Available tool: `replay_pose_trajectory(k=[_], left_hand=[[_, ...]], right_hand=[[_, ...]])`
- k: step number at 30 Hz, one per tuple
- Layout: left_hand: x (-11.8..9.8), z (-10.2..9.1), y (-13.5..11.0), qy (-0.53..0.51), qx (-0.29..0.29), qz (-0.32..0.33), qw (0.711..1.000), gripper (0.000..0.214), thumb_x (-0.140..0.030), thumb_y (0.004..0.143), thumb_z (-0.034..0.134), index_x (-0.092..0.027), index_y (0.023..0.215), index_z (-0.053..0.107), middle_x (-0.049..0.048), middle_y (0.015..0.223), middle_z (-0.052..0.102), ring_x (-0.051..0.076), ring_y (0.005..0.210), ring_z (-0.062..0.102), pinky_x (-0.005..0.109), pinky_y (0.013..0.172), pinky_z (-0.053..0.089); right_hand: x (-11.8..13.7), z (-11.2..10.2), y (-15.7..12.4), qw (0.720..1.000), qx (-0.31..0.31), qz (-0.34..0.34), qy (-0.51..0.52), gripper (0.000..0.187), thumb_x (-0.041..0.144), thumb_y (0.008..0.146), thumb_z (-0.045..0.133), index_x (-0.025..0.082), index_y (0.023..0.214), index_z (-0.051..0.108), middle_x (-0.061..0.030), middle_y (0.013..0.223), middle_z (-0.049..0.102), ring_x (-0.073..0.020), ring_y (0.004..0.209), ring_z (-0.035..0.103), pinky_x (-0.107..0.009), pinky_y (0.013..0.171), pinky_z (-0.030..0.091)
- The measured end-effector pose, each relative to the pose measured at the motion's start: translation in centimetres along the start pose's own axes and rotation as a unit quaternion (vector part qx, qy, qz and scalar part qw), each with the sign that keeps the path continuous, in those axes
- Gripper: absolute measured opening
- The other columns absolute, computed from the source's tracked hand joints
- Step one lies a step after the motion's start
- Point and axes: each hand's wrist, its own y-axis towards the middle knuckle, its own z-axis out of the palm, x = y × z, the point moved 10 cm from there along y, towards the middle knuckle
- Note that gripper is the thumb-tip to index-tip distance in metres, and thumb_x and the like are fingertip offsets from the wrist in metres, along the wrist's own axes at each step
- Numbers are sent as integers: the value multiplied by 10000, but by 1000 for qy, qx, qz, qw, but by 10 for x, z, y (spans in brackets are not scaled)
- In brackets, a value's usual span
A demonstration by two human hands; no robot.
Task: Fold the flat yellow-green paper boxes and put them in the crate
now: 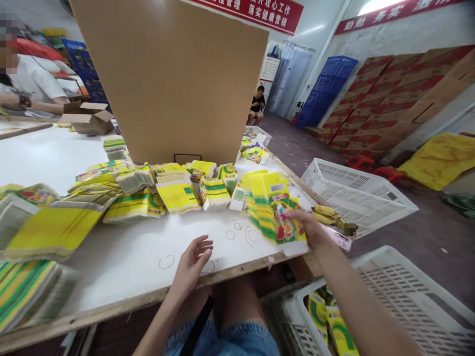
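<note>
My right hand (pixel 309 228) grips a thick stack of flattened yellow and green cartons (pixel 270 207), held upright on the white table (pixel 122 257) near its right front corner. My left hand (pixel 193 262) hovers open just above the table's front edge, fingers loosely spread, holding nothing. Several more stacks of the same flat cartons (pixel 178 195) lie in a row across the middle of the table, and bigger piles (pixel 48 232) sit at the left.
A large brown cardboard sheet (pixel 174 79) stands upright behind the stacks. A white plastic crate (pixel 389 296) with cartons in it sits at my right knee; another crate (pixel 356 198) lies beyond, bananas (pixel 326 215) beside it. A person sits at far left, another in the background.
</note>
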Motion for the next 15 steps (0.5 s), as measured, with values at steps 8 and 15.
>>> replay_pose_trajectory(k=[8,15], left_hand=[[-4,19,-15,-276,-48,-62,958,661,-628,755,596,-193,1253,577,136,1173,700,364,1122,634,517,900,540],[-34,-13,-20,66,-166,53,982,895,-380,750,714,-254,1497,239,131,1479,405,307,1372,396,472,1103,362]], right_hand=[[-57,147,-5,991,21,5,131,541,632,717,641,204,1042,707,-94,1029,742,-336,1097,629,-484,906,512],[-61,157,-6,992,-1,-6,127,618,605,725,703,212,1194,620,-100,1281,631,-300,1205,555,-435,1005,460]])
